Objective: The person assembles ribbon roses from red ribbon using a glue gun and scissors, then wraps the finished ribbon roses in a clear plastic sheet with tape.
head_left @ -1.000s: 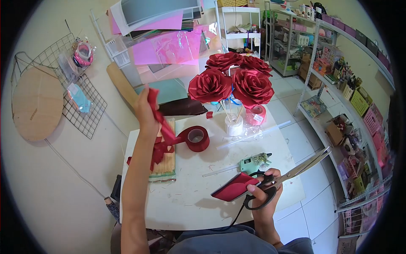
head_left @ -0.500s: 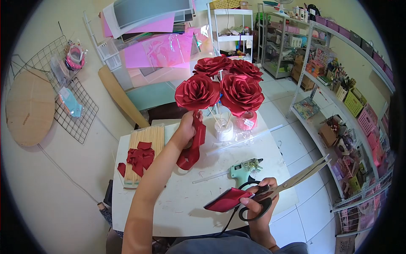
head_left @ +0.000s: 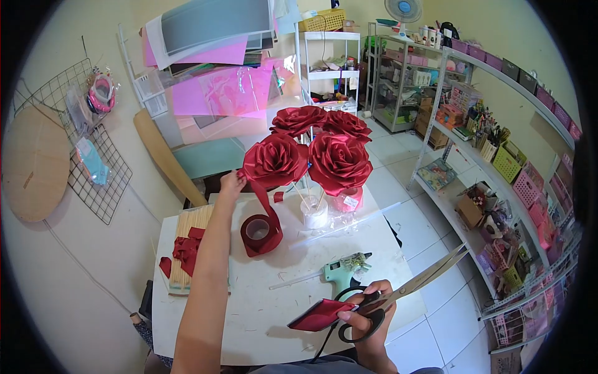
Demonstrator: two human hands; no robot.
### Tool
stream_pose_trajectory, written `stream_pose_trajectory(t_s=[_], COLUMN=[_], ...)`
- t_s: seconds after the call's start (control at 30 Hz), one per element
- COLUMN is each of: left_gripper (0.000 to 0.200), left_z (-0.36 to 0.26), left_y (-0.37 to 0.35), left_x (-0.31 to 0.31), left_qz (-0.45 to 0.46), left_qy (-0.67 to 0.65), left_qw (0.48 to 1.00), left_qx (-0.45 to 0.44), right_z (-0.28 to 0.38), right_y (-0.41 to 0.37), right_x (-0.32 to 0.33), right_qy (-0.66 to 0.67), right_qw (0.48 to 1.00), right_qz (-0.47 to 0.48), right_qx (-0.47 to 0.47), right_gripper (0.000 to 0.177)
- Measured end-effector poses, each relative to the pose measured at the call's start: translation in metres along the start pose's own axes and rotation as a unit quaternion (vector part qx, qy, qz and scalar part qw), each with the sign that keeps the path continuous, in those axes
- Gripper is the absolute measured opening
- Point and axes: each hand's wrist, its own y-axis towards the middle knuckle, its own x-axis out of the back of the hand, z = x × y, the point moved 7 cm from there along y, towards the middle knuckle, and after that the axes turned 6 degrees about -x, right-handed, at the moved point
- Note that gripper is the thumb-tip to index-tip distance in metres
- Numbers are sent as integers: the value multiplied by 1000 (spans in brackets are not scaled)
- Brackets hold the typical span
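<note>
My left hand (head_left: 232,184) is closed at the loose end of a red satin ribbon (head_left: 266,202), beside the left rose. The ribbon runs down to its roll (head_left: 257,229), lying on the table. My right hand (head_left: 374,318) grips black-handled scissors (head_left: 420,280) whose long blades point up and right. Between the same fingers is a flat red satin piece (head_left: 321,315) with a dark edge. Several red ribbon roses (head_left: 341,163) on sticks stand in a white holder (head_left: 315,213). A mint glue gun (head_left: 342,272) rests near the right hand.
At the table's left lie a bundle of thin wooden sticks (head_left: 190,221) and cut red pieces (head_left: 187,249). A pink roll (head_left: 349,199) in clear plastic sits by the holder. Loaded metal shelves (head_left: 436,124) line the right side; wire grids (head_left: 112,174) hang on the left wall.
My left hand has moved left and drawn out a length of ribbon; the roll now rests on the table, apart from the hand. My right hand keeps its hold, and the view has shifted slightly.
</note>
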Motion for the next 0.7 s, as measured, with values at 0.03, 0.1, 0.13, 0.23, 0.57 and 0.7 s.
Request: stream_pose_trajectory(t_s=[0.03,0.1,0.13,0.23,0.57,0.7], left_gripper=[23,30,30,29,30,41], left_z=[-2,-26,-28,-82,-136,-122], left_y=[0,-32,-32,-36,-253,-290], left_x=[7,30,34,8,-74,-56], left_qz=[0,-152,-154,-49,370,377], left_qy=[1,196,198,390,582,606], left_qw=[1000,967,967,884,646,630], left_qx=[0,49,50,-254,-327,-308], right_z=[0,-2,-2,-6,-2,-6], right_y=[0,0,-1,1,-2,-4], right_x=[0,1,1,0,-8,-11], right_qy=[1,-10,-9,-24,-19,-16], right_qw=[1000,1000,1000,999,1000,1000], right_qz=[-1,-11,-13,-28,-10,-5], right_qx=[0,-9,-12,-39,-10,-22], right_gripper=[47,46,46,46,47,47])
